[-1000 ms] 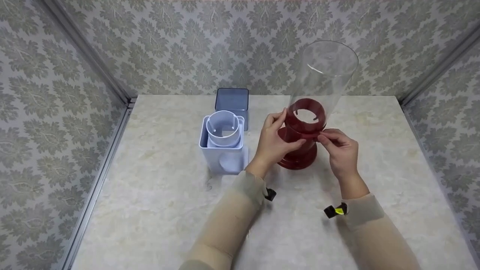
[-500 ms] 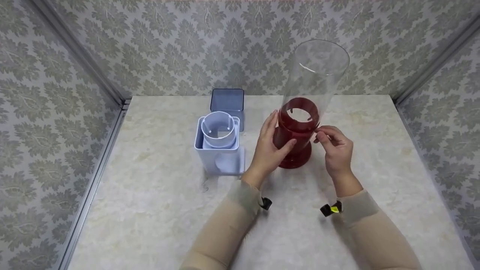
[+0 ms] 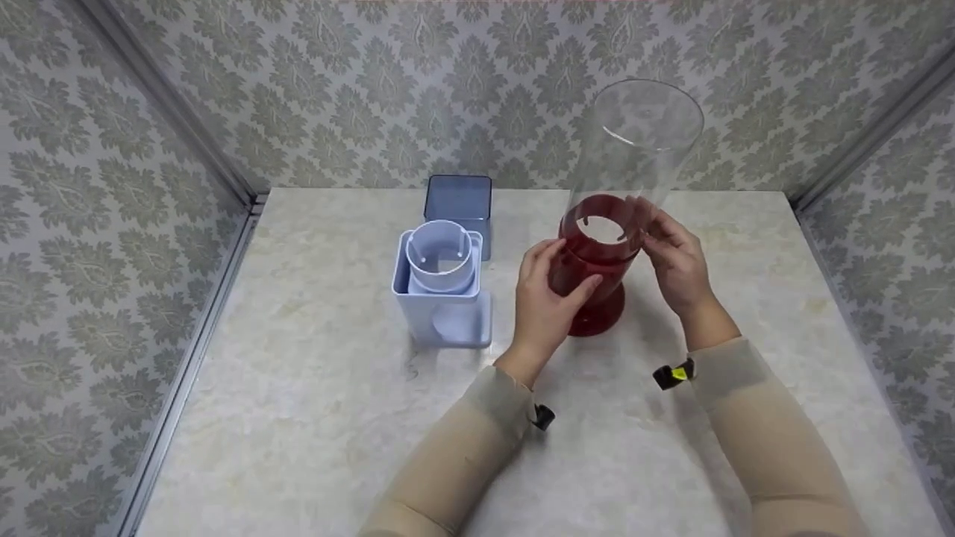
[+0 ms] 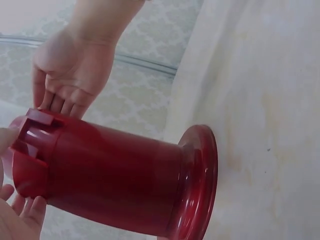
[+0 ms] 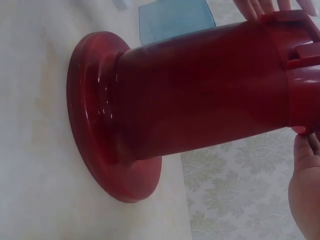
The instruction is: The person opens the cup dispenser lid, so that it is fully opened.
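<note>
A glossy red stand with a round flanged foot rises from the table, and a tall clear tube stands on its upper end. My left hand holds the stand's near left side, thumb in front. On the right, my right hand grips around the stand's upper rim, where the tube begins; some of its fingers show through the clear wall. Red tabs project from the upper part in the left wrist view. A small round red knob sits by my right thumb in the right wrist view.
Left of the stand is a pale blue dispenser body with a round collar in its top. Behind it stands a smoky blue translucent box. Patterned walls enclose the marbled table at the back and sides.
My right hand has moved up from the stand's lower right side to its rim and the tube's bottom. My left hand has slid slightly lower. Stand and tube stay in place.
</note>
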A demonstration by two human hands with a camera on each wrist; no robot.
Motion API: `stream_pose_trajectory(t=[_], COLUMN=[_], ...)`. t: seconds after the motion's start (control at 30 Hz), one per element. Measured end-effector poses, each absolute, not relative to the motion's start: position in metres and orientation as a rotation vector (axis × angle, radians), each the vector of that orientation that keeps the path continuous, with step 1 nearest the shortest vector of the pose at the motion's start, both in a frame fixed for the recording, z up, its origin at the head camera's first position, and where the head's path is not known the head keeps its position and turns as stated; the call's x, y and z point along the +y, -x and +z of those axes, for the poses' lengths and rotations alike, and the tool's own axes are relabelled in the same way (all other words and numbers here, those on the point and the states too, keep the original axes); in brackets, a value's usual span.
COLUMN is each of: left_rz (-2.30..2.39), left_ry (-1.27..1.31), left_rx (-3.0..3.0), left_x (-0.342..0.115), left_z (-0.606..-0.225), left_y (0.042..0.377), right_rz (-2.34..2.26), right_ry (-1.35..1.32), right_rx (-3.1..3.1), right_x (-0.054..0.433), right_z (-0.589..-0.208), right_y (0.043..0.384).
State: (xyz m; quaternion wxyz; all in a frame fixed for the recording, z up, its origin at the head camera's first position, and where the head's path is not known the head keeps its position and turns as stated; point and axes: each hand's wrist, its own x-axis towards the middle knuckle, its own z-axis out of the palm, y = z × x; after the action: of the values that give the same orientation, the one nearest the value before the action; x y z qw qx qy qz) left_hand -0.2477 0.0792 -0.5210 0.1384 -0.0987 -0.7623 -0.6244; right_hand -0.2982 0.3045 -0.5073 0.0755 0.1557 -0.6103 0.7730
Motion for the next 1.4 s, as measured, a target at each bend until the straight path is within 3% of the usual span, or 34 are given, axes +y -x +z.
stream_pose_trajectory(t=[0.43, 1.07, 1.23, 1.4], left_rz=[-1.834, -2.149, -2.187, -2.029], left_ry=[0.323, 0.565, 0.479, 0.295], left_rx=[-2.207, -2.193, -2.176, -2.233], left_x=[0.07, 0.046, 0.051, 0.061], left_z=[-0.526, -0.523, -0.522, -0.523], left_y=[0.248, 0.258, 0.256, 0.244], right_rz=[2.261, 1.914, 1.837, 1.975], right_ry=[-0.542, -0.169, -0.224, -0.408], right_rx=[-1.796, -1.782, -1.771, -1.76], right_x=[0.302, 0.252, 0.255, 0.281], right_z=[-0.52, -0.531, -0.534, -0.531], right_y=[0.281, 0.225, 0.228, 0.252])
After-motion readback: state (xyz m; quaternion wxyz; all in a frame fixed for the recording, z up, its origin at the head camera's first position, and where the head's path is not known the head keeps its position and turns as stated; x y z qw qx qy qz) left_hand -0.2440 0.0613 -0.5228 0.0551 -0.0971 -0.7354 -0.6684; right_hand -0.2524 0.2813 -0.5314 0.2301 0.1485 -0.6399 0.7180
